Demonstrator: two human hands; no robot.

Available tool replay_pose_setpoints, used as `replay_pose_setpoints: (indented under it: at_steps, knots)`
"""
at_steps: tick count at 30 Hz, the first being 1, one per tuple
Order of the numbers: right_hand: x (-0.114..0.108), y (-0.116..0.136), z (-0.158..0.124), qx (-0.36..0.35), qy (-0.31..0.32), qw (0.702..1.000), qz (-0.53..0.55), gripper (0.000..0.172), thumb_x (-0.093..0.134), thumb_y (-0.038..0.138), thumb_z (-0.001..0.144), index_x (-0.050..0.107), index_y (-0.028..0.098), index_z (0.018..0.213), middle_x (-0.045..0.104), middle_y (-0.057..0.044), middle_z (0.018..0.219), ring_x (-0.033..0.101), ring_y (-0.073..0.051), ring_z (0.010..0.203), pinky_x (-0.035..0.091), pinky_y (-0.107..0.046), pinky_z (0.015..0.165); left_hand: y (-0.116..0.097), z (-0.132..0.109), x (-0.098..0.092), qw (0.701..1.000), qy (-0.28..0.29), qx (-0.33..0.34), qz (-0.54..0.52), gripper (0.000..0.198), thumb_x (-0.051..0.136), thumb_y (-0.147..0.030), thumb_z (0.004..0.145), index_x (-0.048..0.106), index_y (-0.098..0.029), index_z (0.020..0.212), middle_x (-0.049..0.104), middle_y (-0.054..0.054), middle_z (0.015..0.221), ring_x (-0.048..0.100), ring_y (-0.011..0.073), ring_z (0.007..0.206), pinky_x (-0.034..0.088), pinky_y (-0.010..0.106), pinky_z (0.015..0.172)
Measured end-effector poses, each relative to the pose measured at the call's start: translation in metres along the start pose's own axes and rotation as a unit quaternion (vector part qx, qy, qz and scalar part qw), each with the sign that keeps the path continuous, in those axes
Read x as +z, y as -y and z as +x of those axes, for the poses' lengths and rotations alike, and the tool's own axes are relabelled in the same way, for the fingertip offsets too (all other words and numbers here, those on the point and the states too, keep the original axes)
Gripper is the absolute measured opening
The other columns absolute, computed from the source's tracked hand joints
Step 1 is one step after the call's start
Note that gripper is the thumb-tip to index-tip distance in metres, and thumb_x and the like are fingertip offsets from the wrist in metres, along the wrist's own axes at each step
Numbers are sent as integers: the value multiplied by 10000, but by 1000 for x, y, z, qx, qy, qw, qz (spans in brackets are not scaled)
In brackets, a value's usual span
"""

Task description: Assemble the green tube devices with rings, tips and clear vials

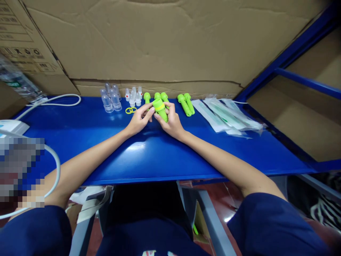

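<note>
My right hand (172, 122) is wrapped round a lime-green flashlight-shaped plastic casing (162, 114), its wide end tilted up and to the left. A yellow ring (160, 107) sits around the casing just below its wide end. On the other side, the closed thumb and fingers of my left hand (141, 119) press against the casing near that ring; the exact fingertip contact is partly hidden. Two loose yellow rings (131, 110) lie on the blue table (138, 149) beyond my left hand.
Several clear plastic cups (112, 101) and small clear-and-white parts (134, 96) stand at back left. More green casings (186, 105) lie behind and right of my hands, before plastic-wrapped packets (226, 115). Cardboard (160, 42) walls the back; a white cable (57, 163) loops at left.
</note>
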State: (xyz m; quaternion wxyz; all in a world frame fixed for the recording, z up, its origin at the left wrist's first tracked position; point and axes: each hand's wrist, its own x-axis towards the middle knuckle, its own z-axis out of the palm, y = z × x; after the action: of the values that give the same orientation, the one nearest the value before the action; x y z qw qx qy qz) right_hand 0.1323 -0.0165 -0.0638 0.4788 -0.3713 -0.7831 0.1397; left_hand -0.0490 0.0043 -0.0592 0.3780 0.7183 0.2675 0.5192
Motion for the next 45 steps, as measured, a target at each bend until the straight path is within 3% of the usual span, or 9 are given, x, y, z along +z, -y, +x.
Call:
replay_pose_setpoints:
  at_steps: [4, 7, 10, 13, 18, 25, 32, 38, 45]
  knots:
    - [-2, 7, 1, 40, 20, 997, 64, 499, 448, 685, 1036, 460, 211, 1189, 738, -61, 884, 680, -164, 626, 590, -314, 638, 0, 1, 0, 999, -11, 27, 13, 643, 579, -737, 940, 741, -175, 1207, 667, 52, 898, 549, 97, 587, 479, 242, 571]
    - [-1, 8, 1, 53, 32, 992, 105, 475, 395, 691, 1051, 482, 227, 1112, 713, -25, 832, 600, -115, 517, 537, -262, 536, -4, 0, 0, 999, -17, 31, 33, 601, 575, -726, 948, 775, -164, 1026, 632, 36, 821, 545, 103, 599, 482, 248, 586]
    - [2, 8, -1, 58, 34, 991, 119, 572, 396, 721, 1036, 444, 230, 1326, 688, 4, 790, 568, -120, 476, 524, -266, 492, -8, 0, -1, 998, -27, 32, 53, 618, 569, -728, 949, 723, -162, 754, 603, 33, 710, 553, 121, 629, 479, 254, 611]
    - [3, 6, -2, 52, 34, 993, 105, 720, 412, 745, 1018, 327, 225, 1509, 685, -5, 791, 598, -151, 510, 560, -308, 531, -11, 1, -2, 998, -36, 19, 49, 664, 575, -752, 932, 658, -167, 629, 572, 21, 618, 523, 108, 579, 441, 260, 591]
    - [1, 4, -1, 33, 59, 995, 67, 729, 400, 733, 1025, 359, 210, 1532, 711, -35, 832, 686, -198, 663, 624, -377, 699, -14, 3, -1, 999, -25, -36, 6, 691, 641, -831, 821, 637, -169, 623, 600, 10, 591, 499, 90, 521, 424, 253, 550]
    - [0, 5, -3, 16, 54, 996, 70, 715, 407, 679, 1047, 309, 191, 1559, 703, -27, 807, 700, -206, 690, 628, -388, 728, -20, 4, -2, 999, 4, -46, -4, 691, 664, -818, 811, 657, -161, 596, 637, 31, 608, 516, 88, 547, 446, 251, 588]
    - [3, 1, -9, 28, 47, 997, 61, 692, 367, 688, 1053, 230, 238, 1561, 651, -7, 791, 685, -200, 639, 618, -398, 670, -22, 4, -5, 998, 35, -50, 9, 688, 648, -798, 835, 649, -159, 578, 643, 39, 582, 522, 102, 545, 437, 258, 582]
    - [4, -2, -9, -2, 36, 997, 72, 443, 391, 648, 1068, 338, 303, 1340, 640, 26, 810, 655, -169, 642, 594, -353, 634, -23, 2, 0, 999, 38, -31, -3, 682, 604, -770, 890, 630, -159, 587, 634, 44, 587, 524, 98, 539, 429, 265, 582]
    - [6, 1, -7, 22, 46, 990, 128, 443, 398, 686, 1051, 335, 314, 1284, 581, 74, 723, 511, -121, 455, 451, -271, 452, -13, 3, 0, 997, 22, -67, -36, 736, 595, -862, 828, 665, -164, 606, 622, 34, 546, 512, 96, 497, 399, 248, 513]
